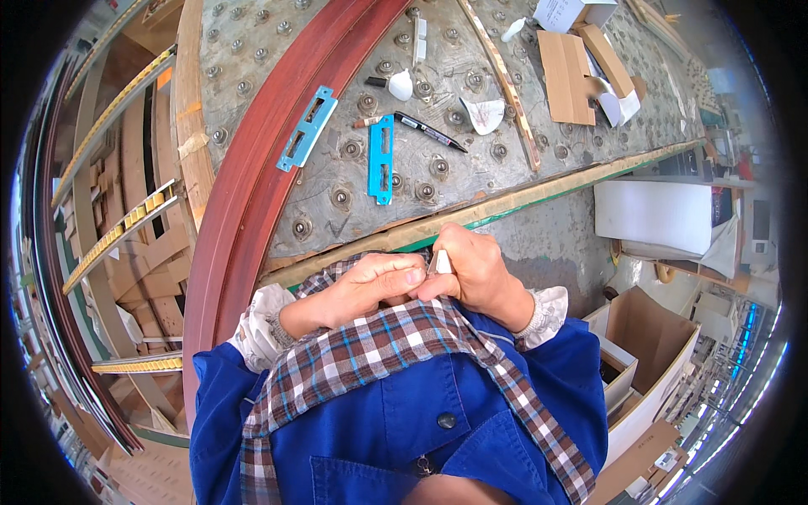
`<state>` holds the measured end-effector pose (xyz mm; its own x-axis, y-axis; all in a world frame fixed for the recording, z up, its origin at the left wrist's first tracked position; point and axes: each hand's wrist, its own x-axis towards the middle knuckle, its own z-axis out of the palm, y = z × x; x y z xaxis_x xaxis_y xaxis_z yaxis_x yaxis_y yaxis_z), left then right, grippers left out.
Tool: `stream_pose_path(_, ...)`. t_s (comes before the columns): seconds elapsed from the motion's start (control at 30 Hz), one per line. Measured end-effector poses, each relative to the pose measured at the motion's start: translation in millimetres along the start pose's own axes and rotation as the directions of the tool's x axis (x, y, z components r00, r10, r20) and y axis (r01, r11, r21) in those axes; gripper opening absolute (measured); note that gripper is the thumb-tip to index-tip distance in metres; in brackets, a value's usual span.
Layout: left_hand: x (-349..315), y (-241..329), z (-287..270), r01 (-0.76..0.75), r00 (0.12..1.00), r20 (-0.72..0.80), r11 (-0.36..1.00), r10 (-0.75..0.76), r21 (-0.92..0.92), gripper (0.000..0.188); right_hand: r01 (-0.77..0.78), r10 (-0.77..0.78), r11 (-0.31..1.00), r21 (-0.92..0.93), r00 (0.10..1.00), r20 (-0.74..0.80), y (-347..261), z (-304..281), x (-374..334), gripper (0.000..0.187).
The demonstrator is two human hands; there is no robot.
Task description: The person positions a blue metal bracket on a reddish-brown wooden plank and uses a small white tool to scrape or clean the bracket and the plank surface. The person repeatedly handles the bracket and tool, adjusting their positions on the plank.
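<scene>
In front of the checked apron (370, 337), my two hands meet just short of the table's near edge. My right hand (475, 269) is closed around a small pale piece with a flat, pointed part (439, 263), whose kind I cannot make out. My left hand (366, 290) is closed too, thumb pressed towards the right hand; whatever its fingers hold is hidden. Beyond them, a bright blue slotted plate (381, 160) lies on the table beside a black marker pen (429, 132). A second blue slotted plate (307, 129) rests on a curved red-brown wooden frame (252, 168).
The grey table (320, 202) is studded with ball rollers. On it lie a wooden strip (505, 76), a white scrap (484, 116) and torn cardboard (566, 80). An open cardboard box (652, 337) stands at right. Racks with yellow rollers (122, 231) stand at left.
</scene>
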<state>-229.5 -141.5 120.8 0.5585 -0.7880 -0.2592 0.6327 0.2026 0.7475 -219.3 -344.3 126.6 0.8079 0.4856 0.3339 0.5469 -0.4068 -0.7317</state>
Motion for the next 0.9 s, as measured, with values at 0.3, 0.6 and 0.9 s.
stream_pose_path(0.3,-0.9,5.8,0.1,-0.020,1.000,0.010,1.000,0.020,0.006,0.032,-0.013,0.013,1.000,-0.020,0.999,-0.030,-0.7,2.1,2.1,0.051)
stream_pose_path(0.6,-0.1,6.2,0.1,-0.065,0.998,0.017,0.994,0.064,0.087,0.031,-0.013,0.012,0.999,-0.031,0.999,-0.041,-0.5,3.5,0.9,0.050)
stream_pose_path(0.9,0.5,4.1,6.2,-0.043,0.998,-0.048,0.994,0.038,-0.103,0.030,0.050,-0.051,0.998,-0.044,0.998,-0.031,1.4,1.1,0.8,0.050)
